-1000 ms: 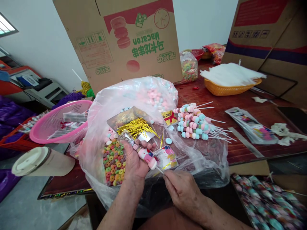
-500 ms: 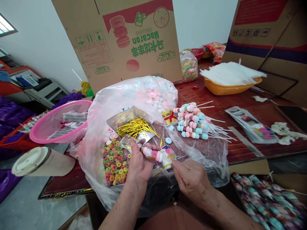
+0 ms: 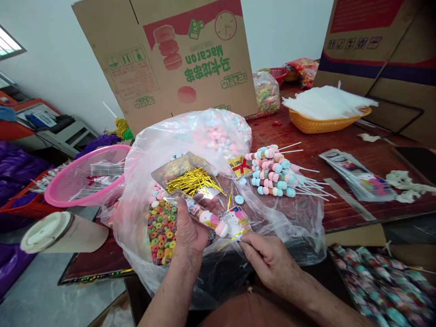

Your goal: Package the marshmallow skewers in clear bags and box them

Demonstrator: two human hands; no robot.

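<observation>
A marshmallow skewer (image 3: pixel 211 220) in a clear printed bag (image 3: pixel 235 219) slants across my left hand (image 3: pixel 190 231), which holds it from below with the thumb raised along its side. My right hand (image 3: pixel 272 256) pinches the near right end of the bag. Just beyond those fingertips, a gold twist tie (image 3: pixel 237 235) lies across the bag; whether it is wrapped around is unclear. Behind the hands is a pile of gold twist ties (image 3: pixel 194 181) on an opened pouch. Ring-shaped candies (image 3: pixel 161 231) fill the large plastic bag's left part.
Unwrapped marshmallow skewers (image 3: pixel 274 172) are stacked right of the large plastic bag (image 3: pixel 136 163). Flat printed bags (image 3: pixel 357 175) and a yellow basket (image 3: pixel 316 123) of white sticks stand farther right. A lidded cup (image 3: pixel 81 234) and pink basket (image 3: pixel 56 188) are at left. Finished packs (image 3: pixel 381 286) lie lower right.
My left hand has shifted slightly left and its thumb has straightened. More of the bagged skewer shows. My right hand has moved a little left and down, still pinching the bag's end.
</observation>
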